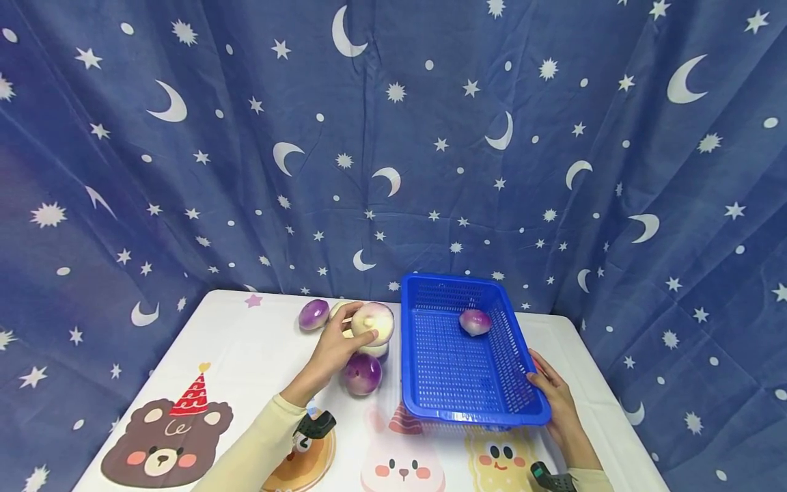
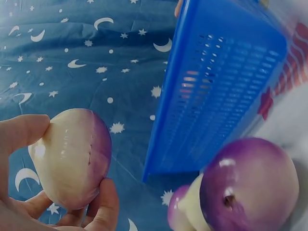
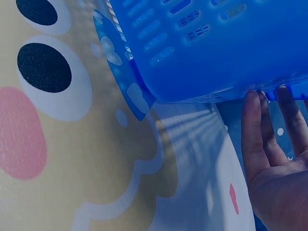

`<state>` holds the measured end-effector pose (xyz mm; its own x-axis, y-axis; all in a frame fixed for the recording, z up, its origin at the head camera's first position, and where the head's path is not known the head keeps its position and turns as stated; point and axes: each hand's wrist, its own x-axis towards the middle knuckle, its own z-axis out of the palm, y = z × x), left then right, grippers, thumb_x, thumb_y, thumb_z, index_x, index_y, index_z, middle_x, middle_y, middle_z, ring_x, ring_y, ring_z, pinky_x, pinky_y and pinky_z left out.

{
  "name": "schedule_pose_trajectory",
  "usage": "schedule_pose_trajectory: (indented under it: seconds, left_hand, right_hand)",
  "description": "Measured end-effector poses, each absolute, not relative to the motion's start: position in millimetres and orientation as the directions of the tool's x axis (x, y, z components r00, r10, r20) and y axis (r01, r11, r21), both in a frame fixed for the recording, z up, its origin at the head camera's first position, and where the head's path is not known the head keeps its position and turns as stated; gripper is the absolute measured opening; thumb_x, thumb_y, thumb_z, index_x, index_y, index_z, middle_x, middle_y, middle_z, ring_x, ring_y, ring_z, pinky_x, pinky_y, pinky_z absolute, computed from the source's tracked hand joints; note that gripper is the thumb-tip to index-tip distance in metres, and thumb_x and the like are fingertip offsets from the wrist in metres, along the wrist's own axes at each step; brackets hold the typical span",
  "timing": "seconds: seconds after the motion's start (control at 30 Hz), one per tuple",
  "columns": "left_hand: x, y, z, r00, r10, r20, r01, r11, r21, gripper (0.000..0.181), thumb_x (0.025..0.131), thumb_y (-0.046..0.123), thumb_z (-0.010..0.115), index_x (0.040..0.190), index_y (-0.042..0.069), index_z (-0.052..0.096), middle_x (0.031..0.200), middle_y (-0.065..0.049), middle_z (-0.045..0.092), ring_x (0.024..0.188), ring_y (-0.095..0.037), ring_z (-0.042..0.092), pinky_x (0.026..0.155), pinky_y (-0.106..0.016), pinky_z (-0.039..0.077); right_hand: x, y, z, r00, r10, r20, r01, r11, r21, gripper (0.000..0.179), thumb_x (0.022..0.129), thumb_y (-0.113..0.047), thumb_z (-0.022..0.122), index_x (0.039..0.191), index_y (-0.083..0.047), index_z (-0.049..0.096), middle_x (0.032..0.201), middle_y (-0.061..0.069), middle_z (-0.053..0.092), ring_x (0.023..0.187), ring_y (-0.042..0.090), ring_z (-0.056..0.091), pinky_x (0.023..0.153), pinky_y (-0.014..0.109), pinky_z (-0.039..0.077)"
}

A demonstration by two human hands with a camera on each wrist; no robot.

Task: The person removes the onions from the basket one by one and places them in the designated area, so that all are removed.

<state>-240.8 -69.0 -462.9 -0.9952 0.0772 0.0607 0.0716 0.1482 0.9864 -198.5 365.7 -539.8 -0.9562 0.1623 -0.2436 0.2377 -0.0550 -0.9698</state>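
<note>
My left hand (image 1: 332, 352) grips a white-and-purple turnip (image 1: 376, 320), thumb on one side and fingers on the other, raised left of the blue plastic basket (image 1: 476, 417). In the left wrist view, the turnip's pale side (image 2: 65, 149) faces the thumb. My right hand (image 1: 556, 400) holds the basket's right rim, thumb over the edge and fingers along the outside. One pink-purple turnip (image 1: 475, 322) lies inside the basket, towards its far end. Close below the left hand is a purple turnip (image 1: 362, 376); pale ones are partly hidden behind that hand.
Another purple turnip (image 1: 313, 314) lies at the back, left of the left hand. A white tablecloth (image 1: 258, 369) with cartoon prints covers the table. Behind it hangs a blue curtain (image 1: 424, 191) with moons and stars.
</note>
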Motion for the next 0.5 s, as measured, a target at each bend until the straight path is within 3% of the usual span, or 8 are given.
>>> schedule_pose_trajectory:
  seconds: [0.33, 0.5]
  left_hand:
    - [-238, -90, -473, -0.997, 0.066, 0.037, 0.048, 0.182, 0.982, 0.071, 0.083, 0.023, 0.077, 0.144, 0.014, 0.043, 0.136, -0.015, 0.053, 0.123, -0.032, 0.049, 0.078, -0.027, 0.051]
    - [-236, -105, -479, -0.999, 0.037, 0.024, 0.033, 0.250, 0.968, 0.071, 0.083, 0.028, 0.077, 0.145, 0.017, 0.042, 0.138, -0.012, 0.053, 0.128, -0.030, 0.048, 0.093, -0.034, 0.044]
  right_hand:
    - [-197, 368, -541, -0.966, 0.153, -0.210, 0.203, -0.064, -0.977, 0.063, 0.097, -0.027, 0.061, 0.154, -0.026, 0.033, 0.120, -0.028, 0.056, 0.107, -0.005, 0.058, 0.087, 0.016, 0.051]
    - [-196, 368, -543, -0.968, 0.153, -0.197, 0.191, -0.054, -0.980, 0.062, 0.098, -0.027, 0.060, 0.154, -0.026, 0.033, 0.121, -0.029, 0.057, 0.107, -0.004, 0.059, 0.087, 0.017, 0.052]
